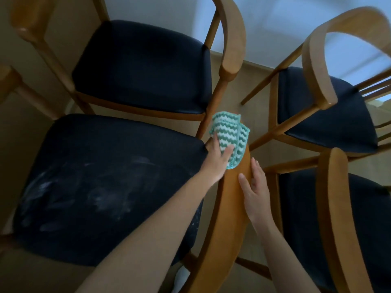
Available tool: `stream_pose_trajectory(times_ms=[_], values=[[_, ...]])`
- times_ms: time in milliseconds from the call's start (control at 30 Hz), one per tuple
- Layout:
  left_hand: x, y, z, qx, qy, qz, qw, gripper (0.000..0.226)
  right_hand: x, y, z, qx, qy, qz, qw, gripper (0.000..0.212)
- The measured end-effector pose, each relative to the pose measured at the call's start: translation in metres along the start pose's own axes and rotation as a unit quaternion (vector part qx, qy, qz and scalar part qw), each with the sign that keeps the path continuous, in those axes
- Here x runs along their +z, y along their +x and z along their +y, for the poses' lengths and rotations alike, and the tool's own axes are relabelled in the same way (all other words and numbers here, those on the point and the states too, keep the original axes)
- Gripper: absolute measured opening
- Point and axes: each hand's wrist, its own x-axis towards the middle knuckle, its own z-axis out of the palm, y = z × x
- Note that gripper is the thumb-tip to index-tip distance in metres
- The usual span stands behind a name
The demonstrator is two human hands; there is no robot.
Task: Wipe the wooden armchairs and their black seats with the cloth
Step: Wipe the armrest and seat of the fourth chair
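With the left hand (218, 158) curled round the cloth (231, 132) on the front tip of the chair arm (229, 218) and the right hand (256, 193) flat behind it, fingers (257, 169) close together, rub slowly along the wood.

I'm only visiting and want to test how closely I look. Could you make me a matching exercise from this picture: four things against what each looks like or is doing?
1. cloth
2. nearest seat
3. left hand
4. right hand

A. lies flat on the wooden armrest
B. green and white zigzags
C. black with whitish smears
D. grips the cloth

Pairs: 1-B, 2-C, 3-D, 4-A
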Motion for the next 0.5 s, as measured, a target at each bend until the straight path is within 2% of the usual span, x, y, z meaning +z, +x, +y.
stream_pose_trajectory(times_ms=[133,267,500], values=[[0.010,-0.037,-0.032,-0.012,0.017,-0.022,1.000,0.079,0.003,-0.015,0.011,0.024,0.029,0.026,0.999,0.050],[0.010,-0.039,-0.041,-0.012,0.029,-0.013,0.999,0.067,0.004,-0.013,0.011,0.024,0.044,0.039,0.998,0.045],[0.003,0.037,0.007,0.029,0.029,0.094,0.995,0.062,-0.003,-0.005,0.000,0.049,0.093,-0.025,0.994,0.047]])
